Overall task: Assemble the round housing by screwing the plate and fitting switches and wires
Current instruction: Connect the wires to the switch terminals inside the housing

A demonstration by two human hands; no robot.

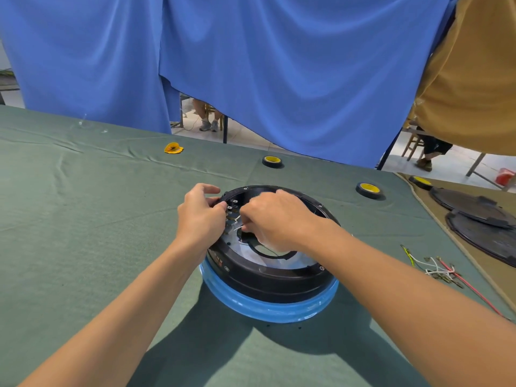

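Note:
The round black housing (268,283) with a blue lower ring (265,308) sits on the green table cloth, open side up. A pale plate (259,256) with a round hole lies inside it. My left hand (199,216) grips the housing's far left wall, fingers curled over the rim beside a switch block with metal terminals (231,209). My right hand (275,219) reaches inside and pinches a thin white wire (237,219) right at those terminals. Which terminal the wire meets is hidden by my fingers.
Loose wires (438,270), white, red and yellow-green, lie at the right. Two tape rolls (272,162) (369,189) stand behind the housing, a third (420,182) on the tan mat with dark round covers (480,219). A yellow scrap (173,148) lies far left. Blue curtains hang behind.

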